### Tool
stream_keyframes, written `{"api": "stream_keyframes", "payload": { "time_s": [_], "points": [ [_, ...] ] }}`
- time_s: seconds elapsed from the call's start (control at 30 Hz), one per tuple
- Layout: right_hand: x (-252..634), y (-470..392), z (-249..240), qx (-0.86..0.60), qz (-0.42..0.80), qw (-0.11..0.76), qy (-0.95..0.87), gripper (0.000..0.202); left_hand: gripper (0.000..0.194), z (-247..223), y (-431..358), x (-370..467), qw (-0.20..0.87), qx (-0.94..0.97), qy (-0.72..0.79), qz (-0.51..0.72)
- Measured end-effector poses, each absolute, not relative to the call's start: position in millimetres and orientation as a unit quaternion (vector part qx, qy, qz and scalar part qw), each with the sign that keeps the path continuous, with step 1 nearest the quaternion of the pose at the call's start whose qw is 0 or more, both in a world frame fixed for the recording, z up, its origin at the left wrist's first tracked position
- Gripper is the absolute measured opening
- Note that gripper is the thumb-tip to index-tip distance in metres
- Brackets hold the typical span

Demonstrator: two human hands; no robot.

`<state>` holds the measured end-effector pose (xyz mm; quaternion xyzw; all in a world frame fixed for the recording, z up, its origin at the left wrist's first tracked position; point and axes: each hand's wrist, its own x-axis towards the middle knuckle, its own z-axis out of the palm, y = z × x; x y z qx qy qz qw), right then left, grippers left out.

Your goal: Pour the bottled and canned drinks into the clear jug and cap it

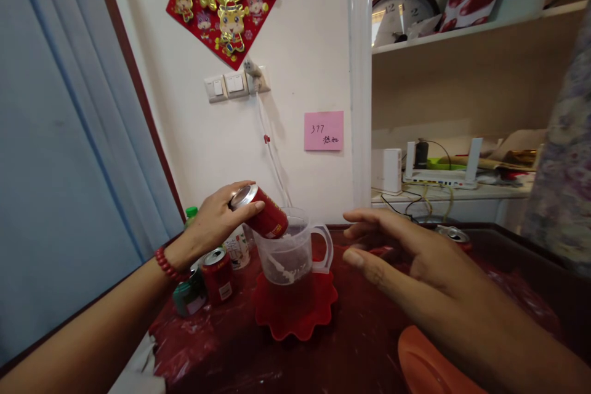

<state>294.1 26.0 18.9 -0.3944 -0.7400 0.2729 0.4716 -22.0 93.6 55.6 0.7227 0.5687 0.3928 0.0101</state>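
My left hand (219,212) is wrapped round a red can (270,217), which tilts down to the right with its lower end over the mouth of a clear plastic jug (289,258). Some whitish marks show on the jug's wall, and its handle points right. Beneath the jug lies a red scalloped mat (295,314). To the right of the handle, my right hand (401,246) hovers with its fingers and thumb apart, holding nothing.
Left of the jug stand another red can (218,277), a green can (189,297), a patterned cup (237,249) and a green-capped bottle (191,214). An orange object (425,363) lies at the front right. Another opened can (455,235) is behind my right hand.
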Motion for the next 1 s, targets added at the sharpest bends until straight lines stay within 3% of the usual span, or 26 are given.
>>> {"api": "stream_keyframes", "payload": {
  "time_s": [0.4,1.0],
  "points": [
    [294.0,25.5,19.9,-0.404,0.263,0.468,-0.740,0.033,0.077,58.7,94.3,-7.3,-0.054,0.744,0.572,0.341],
    [294.3,25.3,21.6,-0.395,0.247,0.473,-0.748,0.031,0.073,53.9,99.6,-3.8,-0.063,0.745,0.566,0.346]
  ]
}}
